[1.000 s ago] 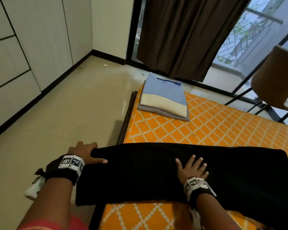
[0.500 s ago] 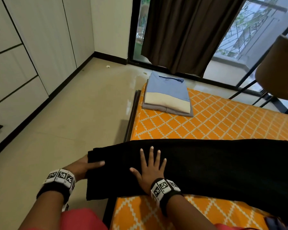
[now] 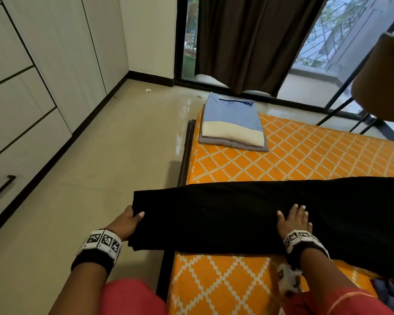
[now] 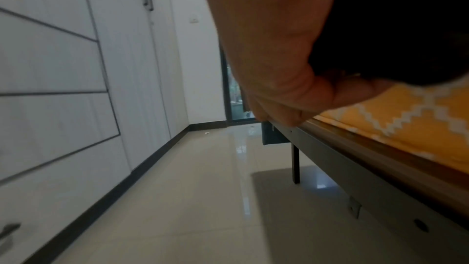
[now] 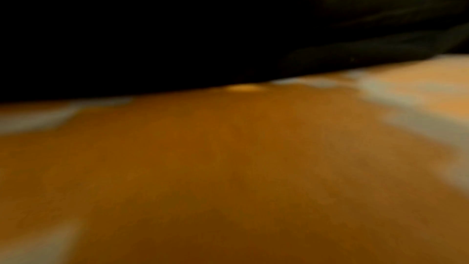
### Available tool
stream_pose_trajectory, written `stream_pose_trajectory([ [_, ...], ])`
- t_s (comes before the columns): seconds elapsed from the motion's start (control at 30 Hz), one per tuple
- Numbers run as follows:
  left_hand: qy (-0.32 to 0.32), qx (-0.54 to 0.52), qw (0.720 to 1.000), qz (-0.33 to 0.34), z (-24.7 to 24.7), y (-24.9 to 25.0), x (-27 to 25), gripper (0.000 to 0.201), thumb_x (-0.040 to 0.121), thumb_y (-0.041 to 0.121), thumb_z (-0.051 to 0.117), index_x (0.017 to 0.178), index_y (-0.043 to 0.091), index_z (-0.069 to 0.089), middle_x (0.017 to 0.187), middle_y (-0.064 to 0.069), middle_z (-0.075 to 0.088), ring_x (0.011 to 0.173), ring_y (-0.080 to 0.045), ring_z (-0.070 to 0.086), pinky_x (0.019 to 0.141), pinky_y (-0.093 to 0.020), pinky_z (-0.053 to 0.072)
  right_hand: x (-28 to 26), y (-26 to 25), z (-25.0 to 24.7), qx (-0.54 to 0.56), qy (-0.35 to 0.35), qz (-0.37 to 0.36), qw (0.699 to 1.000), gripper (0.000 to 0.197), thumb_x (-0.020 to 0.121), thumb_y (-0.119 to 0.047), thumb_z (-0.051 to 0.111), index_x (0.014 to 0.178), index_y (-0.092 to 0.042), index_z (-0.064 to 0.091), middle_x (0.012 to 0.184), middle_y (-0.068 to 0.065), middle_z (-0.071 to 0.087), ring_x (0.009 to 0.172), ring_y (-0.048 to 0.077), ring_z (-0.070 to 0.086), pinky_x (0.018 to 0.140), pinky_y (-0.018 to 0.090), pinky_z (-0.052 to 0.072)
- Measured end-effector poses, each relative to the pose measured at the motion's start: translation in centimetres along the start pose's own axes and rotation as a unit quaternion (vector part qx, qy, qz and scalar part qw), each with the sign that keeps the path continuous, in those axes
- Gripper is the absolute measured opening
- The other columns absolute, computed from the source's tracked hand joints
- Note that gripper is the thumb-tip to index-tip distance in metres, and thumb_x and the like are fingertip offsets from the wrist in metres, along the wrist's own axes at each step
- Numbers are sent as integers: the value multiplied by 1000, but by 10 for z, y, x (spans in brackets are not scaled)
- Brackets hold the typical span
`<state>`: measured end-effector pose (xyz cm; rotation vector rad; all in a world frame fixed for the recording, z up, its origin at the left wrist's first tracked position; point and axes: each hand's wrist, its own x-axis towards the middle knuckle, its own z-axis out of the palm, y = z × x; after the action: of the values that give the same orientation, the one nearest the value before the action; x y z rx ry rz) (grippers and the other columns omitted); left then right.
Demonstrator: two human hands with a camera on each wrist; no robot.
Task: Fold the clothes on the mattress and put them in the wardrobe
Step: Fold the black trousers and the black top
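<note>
The black garment [image 3: 248, 214] lay across the near part of the orange mattress [image 3: 305, 160] as a long flat band, folded lengthwise; its left end hung out over the bed edge, above the floor [image 3: 100, 178]. The left hand [image 3: 125, 223] gripped this hanging end, the thumb on top and the fingers curled under the cloth; the left wrist view showed the same curled fingers below the dark fabric. The right hand [image 3: 293, 221] lay flat on the middle of the garment with the fingers straight and a little spread, pressing it down and grasping nothing; the right wrist view was too dark and blurred to add anything. At the far corner of the mattress a neat stack of folded clothes [image 3: 232, 123] was waiting, a blue and cream piece on top of a grey one. In my judgement the task was about half done; the black piece needed its cross folds, and nothing was in the wardrobe [image 3: 43, 64], whose doors were closed.
</note>
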<state>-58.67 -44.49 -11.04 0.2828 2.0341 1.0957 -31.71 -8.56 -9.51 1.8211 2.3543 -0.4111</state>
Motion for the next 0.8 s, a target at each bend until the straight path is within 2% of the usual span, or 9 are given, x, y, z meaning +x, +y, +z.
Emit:
stream_pose_trajectory([
  [0.1,41,61,997,-8,5,5,6,35,105,26,37,130,2,37,129,-20,53,120,-35,52,87,-34,39,-29,-46,11,17,7,24,1000,80,97,-60,24,155,-8,3,161,18,-8,149,35,-6,119,49,1],
  [0.2,65,100,993,6,6,9,10,22,105,25,36,114,5,38,114,-21,57,108,-35,56,77,-33,38,-86,-122,38,-67,-51,-156,984,94,80,-78,-8,151,-17,-17,157,14,-25,145,42,-19,113,62,-7],
  [0.23,70,113,991,10,6,7,12,19,105,24,36,111,7,37,108,-20,57,104,-36,58,74,-34,37,-111,-146,47,-98,-67,-236,964,100,69,-81,-22,148,-18,-22,154,13,-30,142,43,-25,111,65,-11],
  [0.27,75,126,989,14,6,7,13,18,105,24,37,108,7,36,103,-20,58,101,-37,59,72,-34,37,-135,-165,56,-127,-83,-315,937,102,65,-80,-26,147,-19,-23,151,12,-34,139,43,-30,108,67,-14],
  [0.37,97,151,984,12,5,3,11,18,104,24,39,106,7,37,102,-26,61,95,-39,60,70,-36,37,-182,-193,74,-235,-121,-508,819,73,95,-64,5,154,-23,-9,159,6,-24,141,36,-32,109,65,-18],
  [0.43,112,152,982,7,2,0,9,17,104,24,39,106,7,37,105,-28,62,97,-40,61,71,-36,38,-179,-197,75,-228,-137,-565,781,66,100,-56,11,156,-24,-2,163,-1,-13,146,27,-25,115,55,-17],
  [0.53,125,147,981,5,-4,-1,6,18,104,23,40,108,6,39,104,-28,61,97,-41,61,72,-37,40,-141,-189,59,-151,-137,-548,811,75,93,-63,9,156,-22,4,163,-2,-7,149,16,-13,120,41,-11],
  [0.67,134,148,980,6,-6,4,9,18,103,24,41,106,6,40,102,-29,61,93,-41,60,71,-39,40,-46,-129,20,-109,-108,-419,895,68,102,-51,27,155,-25,-6,161,-4,-17,149,15,-12,121,40,-1],
  [0.8,144,163,976,7,-4,9,11,22,103,24,42,110,3,42,101,-29,61,92,-41,60,69,-39,38,40,-31,-14,-138,-103,-273,946,66,102,-53,19,153,-26,-14,155,-10,-27,150,16,-11,119,38,1],
])
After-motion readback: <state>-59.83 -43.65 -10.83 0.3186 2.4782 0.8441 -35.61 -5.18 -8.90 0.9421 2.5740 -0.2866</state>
